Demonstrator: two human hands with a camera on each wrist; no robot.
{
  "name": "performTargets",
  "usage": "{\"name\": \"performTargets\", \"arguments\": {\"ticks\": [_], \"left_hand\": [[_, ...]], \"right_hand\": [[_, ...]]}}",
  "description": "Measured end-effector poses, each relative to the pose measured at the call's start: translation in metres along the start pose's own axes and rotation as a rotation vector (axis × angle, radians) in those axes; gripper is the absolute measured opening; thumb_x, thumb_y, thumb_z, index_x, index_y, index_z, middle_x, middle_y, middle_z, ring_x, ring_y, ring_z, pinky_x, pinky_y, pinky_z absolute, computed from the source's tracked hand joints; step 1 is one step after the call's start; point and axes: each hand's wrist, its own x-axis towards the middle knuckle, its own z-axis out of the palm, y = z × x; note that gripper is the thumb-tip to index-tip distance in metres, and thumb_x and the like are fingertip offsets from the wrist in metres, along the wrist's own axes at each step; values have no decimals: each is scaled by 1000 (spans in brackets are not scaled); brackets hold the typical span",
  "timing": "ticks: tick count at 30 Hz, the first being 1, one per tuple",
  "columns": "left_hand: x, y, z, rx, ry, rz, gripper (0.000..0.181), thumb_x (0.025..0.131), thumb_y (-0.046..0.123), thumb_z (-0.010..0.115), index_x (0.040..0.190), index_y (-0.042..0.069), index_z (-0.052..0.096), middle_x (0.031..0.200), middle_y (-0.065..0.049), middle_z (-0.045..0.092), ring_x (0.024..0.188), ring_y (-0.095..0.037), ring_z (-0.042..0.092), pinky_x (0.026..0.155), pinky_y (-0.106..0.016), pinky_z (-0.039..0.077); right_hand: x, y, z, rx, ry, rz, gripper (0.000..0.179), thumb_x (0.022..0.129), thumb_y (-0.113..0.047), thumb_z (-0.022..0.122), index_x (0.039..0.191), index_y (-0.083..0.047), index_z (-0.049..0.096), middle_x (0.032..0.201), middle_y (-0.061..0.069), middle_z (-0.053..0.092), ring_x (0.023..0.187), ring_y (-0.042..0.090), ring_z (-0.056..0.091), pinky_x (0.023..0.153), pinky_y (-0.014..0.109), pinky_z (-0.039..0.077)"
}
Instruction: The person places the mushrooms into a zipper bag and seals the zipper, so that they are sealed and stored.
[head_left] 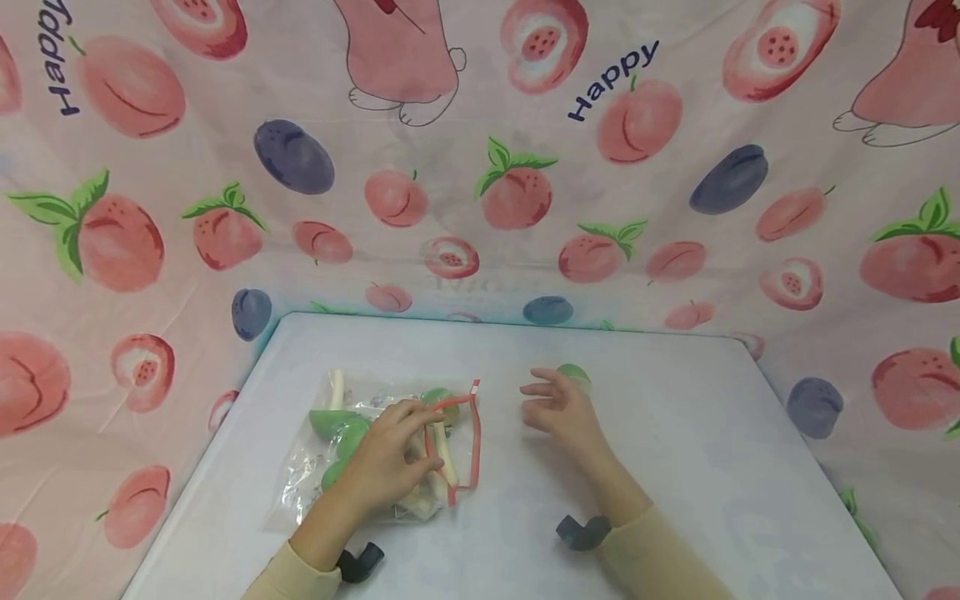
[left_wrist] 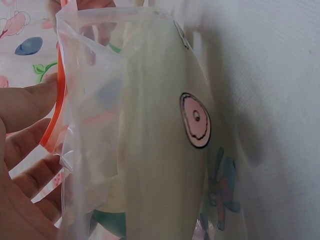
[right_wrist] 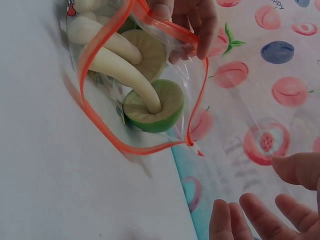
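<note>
A clear zip bag (head_left: 300, 492) with an orange-red zip edge lies on the table, its mouth spread toward the right. Inside are several toy mushrooms (right_wrist: 157, 107) with green caps, cream undersides and curved pale stems. The left hand (head_left: 393, 446) is over the bag and pinches its zip edge between thumb and fingers; the left wrist view shows the thumb (left_wrist: 30, 102) at that edge. Right of the bag mouth, the right hand (head_left: 566, 417) hovers with fingers spread, holding nothing visible. Just behind it is another green-capped piece (head_left: 575, 375), partly hidden by the hand.
A white table (head_left: 712, 467) lies beneath everything. Fruit-printed cloth (head_left: 465, 200) hangs behind the table and along both sides. Black curved pieces sit at the left wrist (head_left: 362, 563) and right wrist (head_left: 583, 532).
</note>
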Motion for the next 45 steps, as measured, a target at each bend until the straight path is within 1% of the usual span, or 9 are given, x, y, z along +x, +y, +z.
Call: {"name": "performTargets", "arguments": {"ticks": [4, 8, 14, 19, 25, 29, 32, 38, 45], "left_hand": [[0, -1, 0, -3, -1, 0, 64, 72, 14, 100, 130, 17, 74, 129, 3, 69, 130, -25, 64, 106, -49, 58], [0, -1, 0, -10, -19, -17, 62, 74, 16, 99, 131, 17, 74, 131, 4, 68, 132, -24, 63, 109, -48, 56], [1, 0, 0, -12, -33, -29, 61, 75, 16, 98, 131, 18, 74, 132, 5, 67, 133, -22, 62, 110, -48, 56], [1, 1, -1, -13, -34, -31, 61, 76, 16, 98, 132, 18, 74, 133, 5, 67, 133, -22, 62, 110, -47, 56], [0, -1, 0, -15, -30, -23, 62, 76, 16, 99, 132, 19, 73, 132, 7, 67, 131, -20, 62, 109, -46, 57], [0, -2, 1, -20, -25, -17, 62, 75, 15, 99, 132, 18, 73, 132, 7, 67, 132, -21, 62, 110, -46, 56], [0, -2, 0, -20, -26, -19, 63, 75, 15, 99, 132, 18, 73, 132, 6, 67, 132, -21, 62, 110, -46, 56], [0, -2, 0, -15, -26, -21, 63, 75, 16, 99, 133, 19, 73, 132, 7, 67, 131, -21, 62, 109, -46, 57], [0, -2, 1, -8, -23, -15, 64, 75, 16, 99, 132, 23, 72, 131, 8, 67, 130, -19, 63, 106, -44, 58]], "right_hand": [[1, -1, -11, 26, -7, -48, 59, 98, -7, 76, 152, -14, 54, 142, 25, 68, 118, 35, 74, 91, 38, 67], [0, -2, -22, 13, -16, -77, 60, 98, -9, 77, 153, -16, 53, 144, 25, 67, 123, 37, 72, 92, 37, 67], [0, -2, -39, 0, 14, -57, 61, 99, -11, 76, 154, -18, 52, 144, 23, 67, 125, 37, 71, 93, 39, 67], [-2, -3, -50, -2, 33, -62, 60, 100, -11, 75, 155, -13, 51, 143, 25, 67, 124, 38, 71, 91, 32, 66], [-3, 1, -59, -52, 49, -46, 62, 101, -14, 75, 157, -13, 49, 144, 23, 67, 127, 38, 70, 90, 26, 64], [-2, 5, -65, -86, 64, -48, 63, 101, -15, 75, 158, -12, 48, 143, 24, 68, 128, 40, 70, 91, 30, 65], [-1, 7, -69, -121, 77, -45, 65, 101, -17, 75, 159, -11, 47, 141, 26, 68, 127, 41, 70, 90, 31, 66], [1, 12, -76, -153, 100, -27, 62, 101, -19, 75, 157, -12, 49, 136, 26, 69, 120, 37, 72, 85, 25, 63], [6, 19, -82, -218, 142, 14, 63, 101, -22, 76, 157, -11, 49, 133, 25, 69, 114, 33, 74, 82, 27, 65]]}}
